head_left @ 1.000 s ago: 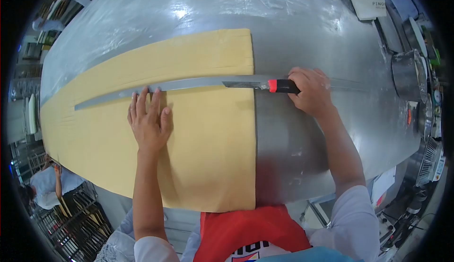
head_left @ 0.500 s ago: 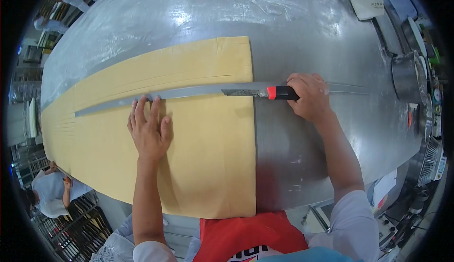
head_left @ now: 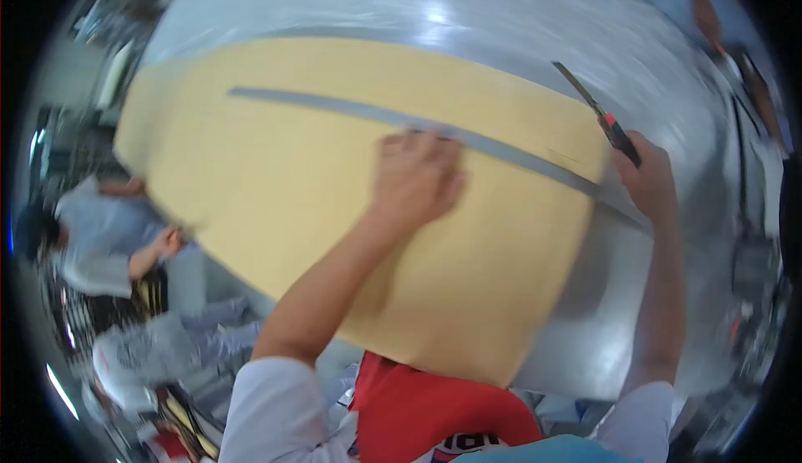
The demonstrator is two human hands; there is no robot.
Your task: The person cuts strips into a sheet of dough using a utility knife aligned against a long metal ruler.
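A large sheet of pale yellow dough [head_left: 284, 179] lies on the metal table. Across its far part runs a long metal ruler [head_left: 326, 104], slanting down to the right and past the sheet's right edge. My left hand [head_left: 415, 177], blurred, rests its fingertips on the ruler near the middle, palm down and not wrapped round it. At the right, my right hand [head_left: 650, 181] is closed on the black and red handle of a utility knife [head_left: 616, 133]. The blade points up and to the left, raised off the dough. The ruler's right end lies beneath my right forearm.
The metal table [head_left: 576, 313] has a whitish, dusted far side. At the left, a person [head_left: 109, 229] in a dark cap stands by the table's edge, with another person [head_left: 159, 354] below. A further person's arm [head_left: 697, 0] shows at the upper right.
My view has turned and shifted. The knife has tipped from lying along the ruler to pointing up. My left hand now sits nearer the ruler's middle.
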